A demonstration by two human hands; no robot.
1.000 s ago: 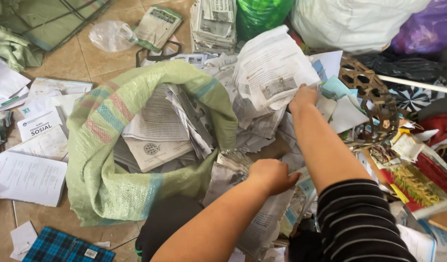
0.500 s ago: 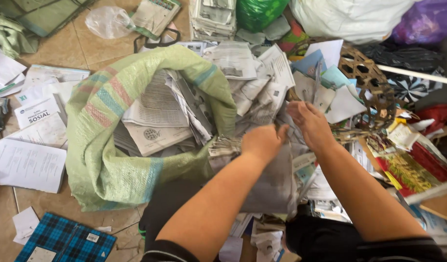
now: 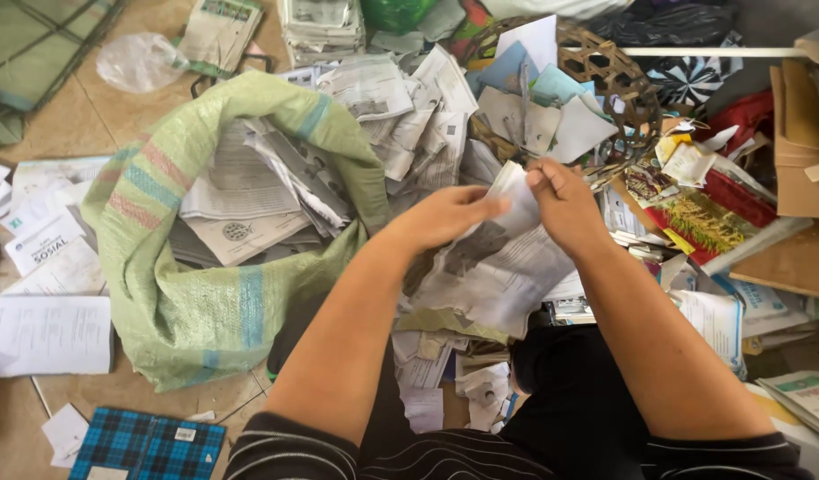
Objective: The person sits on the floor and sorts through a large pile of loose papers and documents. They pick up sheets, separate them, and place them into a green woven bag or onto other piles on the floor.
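Observation:
My left hand and my right hand both grip a crumpled sheaf of printed grey papers, held up in front of me with the hands close together at its top edge. The sheets hang down over my lap. To the left lies an open green woven sack with pink and blue stripes, stuffed with newspapers and printed sheets. Behind my hands a heap of loose newspapers covers the floor.
A brown woven basket with envelopes stands at the back right. Colourful packets and cardboard lie on the right. White sheets and a blue checked booklet lie on the tiled floor at left. A clear plastic bag sits far left.
My right hand came back from the far pile with papers. Both hands moved together and now hold the sheaf up in front of me.

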